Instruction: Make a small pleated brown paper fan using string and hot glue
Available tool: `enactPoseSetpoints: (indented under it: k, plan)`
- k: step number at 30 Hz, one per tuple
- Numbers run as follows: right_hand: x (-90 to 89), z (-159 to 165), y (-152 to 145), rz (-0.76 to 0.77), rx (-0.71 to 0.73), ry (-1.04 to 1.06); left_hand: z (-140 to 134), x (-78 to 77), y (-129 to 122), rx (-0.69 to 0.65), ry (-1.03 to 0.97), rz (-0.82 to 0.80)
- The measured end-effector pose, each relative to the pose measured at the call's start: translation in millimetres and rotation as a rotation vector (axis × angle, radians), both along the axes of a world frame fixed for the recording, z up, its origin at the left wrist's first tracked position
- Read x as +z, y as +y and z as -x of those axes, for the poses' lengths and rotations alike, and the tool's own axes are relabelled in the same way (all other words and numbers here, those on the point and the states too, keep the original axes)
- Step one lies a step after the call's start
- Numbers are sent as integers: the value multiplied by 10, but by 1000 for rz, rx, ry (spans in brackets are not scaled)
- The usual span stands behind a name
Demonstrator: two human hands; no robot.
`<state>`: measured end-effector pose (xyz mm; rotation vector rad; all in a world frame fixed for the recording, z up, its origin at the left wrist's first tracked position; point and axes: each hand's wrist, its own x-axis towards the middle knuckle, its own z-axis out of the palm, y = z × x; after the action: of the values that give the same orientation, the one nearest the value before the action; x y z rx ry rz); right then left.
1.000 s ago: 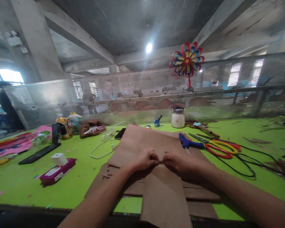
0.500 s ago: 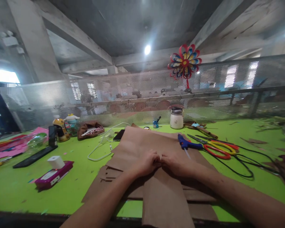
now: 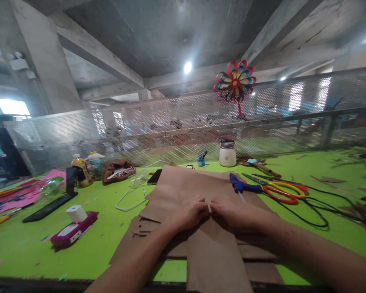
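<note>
A long strip of brown kraft paper point(image 3: 216, 256) runs from between my hands down past the table's front edge. My left hand point(image 3: 192, 212) and my right hand point(image 3: 227, 210) meet at its upper end, fingers curled and closed on the paper, fingertips almost touching. The fingertips' exact hold is partly hidden. Underneath lie larger brown paper sheets point(image 3: 186, 182), some with slots cut at the left. A blue glue gun point(image 3: 245, 187) rests on the sheets' right side, beside scissors with red and yellow handles point(image 3: 285, 191).
A purple power strip point(image 3: 75, 232) with a white plug stands at left. Behind are a white cable point(image 3: 122, 208), a brown pouch point(image 3: 118, 171), bottles point(image 3: 81, 171) and a white jar point(image 3: 227, 156). A perforated metal screen point(image 3: 164, 122) borders the green table; a person stands far left.
The whole view has shifted slightly. Both hands keep hold of the strip at about the same spot, with a slightly wider gap between the fingertips.
</note>
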<state>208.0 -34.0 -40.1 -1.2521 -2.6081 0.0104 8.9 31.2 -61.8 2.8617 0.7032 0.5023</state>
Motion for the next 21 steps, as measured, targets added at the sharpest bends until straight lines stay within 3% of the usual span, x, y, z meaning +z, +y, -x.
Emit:
enactPoseSetpoints:
  k: [14,21]
  plan:
    - [28,-102,-79,176,-52,38,72,177,-70,20,119,3]
    - [151,-1,-149,132,-65,-50,141,263,-58,-22,162,29]
